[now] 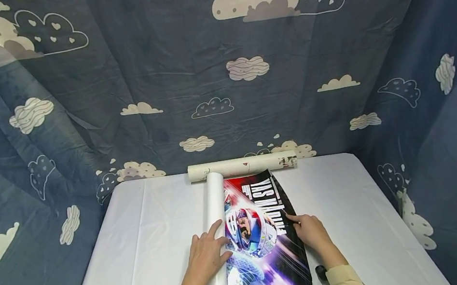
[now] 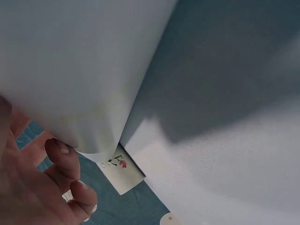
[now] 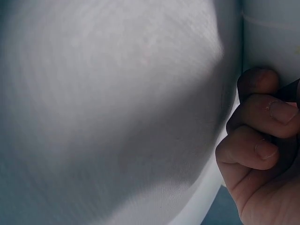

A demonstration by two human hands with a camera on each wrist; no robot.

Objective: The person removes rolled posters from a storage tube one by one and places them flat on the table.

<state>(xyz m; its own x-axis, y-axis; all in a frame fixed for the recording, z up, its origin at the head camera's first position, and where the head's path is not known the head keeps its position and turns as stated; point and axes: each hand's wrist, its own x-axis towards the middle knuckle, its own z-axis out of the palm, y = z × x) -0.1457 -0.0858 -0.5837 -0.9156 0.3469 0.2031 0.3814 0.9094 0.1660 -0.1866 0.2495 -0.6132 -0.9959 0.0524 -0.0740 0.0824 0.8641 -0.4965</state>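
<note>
A glossy poster (image 1: pixel 267 263) lies partly unrolled on the white table, printed with a helmeted racing driver, large white letters and red, purple and black. Its left side is still a white roll (image 1: pixel 220 280). My left hand (image 1: pixel 207 255) rests on that roll with spread, relaxed fingers, the thumb near the printed face. In the left wrist view the fingers (image 2: pixel 63 154) are loosely bent beside the white paper. At the poster's right edge, my right hand (image 1: pixel 313 233) pinches the black border. Its fingers (image 3: pixel 262 112) are curled in the right wrist view.
Across the table's back edge lies a second, cream-coloured roll (image 1: pixel 242 166) with small dark and red marks. A small black object (image 1: pixel 321 273) sits by the right forearm. Dark blue cloud-patterned cloth (image 1: pixel 182 61) hangs behind and at both sides of the white table (image 1: pixel 138 252).
</note>
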